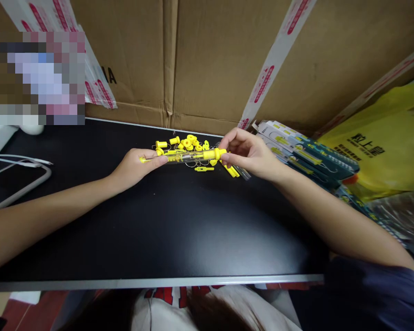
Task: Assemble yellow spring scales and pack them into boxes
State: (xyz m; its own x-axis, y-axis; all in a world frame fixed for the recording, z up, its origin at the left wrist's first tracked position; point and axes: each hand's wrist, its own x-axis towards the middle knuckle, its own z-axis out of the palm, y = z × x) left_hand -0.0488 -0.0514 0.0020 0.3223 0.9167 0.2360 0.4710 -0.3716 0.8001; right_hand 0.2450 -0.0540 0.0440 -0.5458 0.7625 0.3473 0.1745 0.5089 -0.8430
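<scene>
Dark sleeve point(369, 294) — left hand point(137, 166), right hand point(250, 154) hold tube point(190, 157).

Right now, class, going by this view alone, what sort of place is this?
Probably a makeshift worktable in a storage area: small yellow parts are heaped on a black table, taped cardboard stands behind it, and printed packets lie stacked at right.

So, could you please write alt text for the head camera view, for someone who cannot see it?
A person's left hand grips a clear tube above a black table, while the right hand holds its yellow end. A pile of small yellow pieces lies just beyond, with cardboard behind and a yellow bag at right.
</scene>
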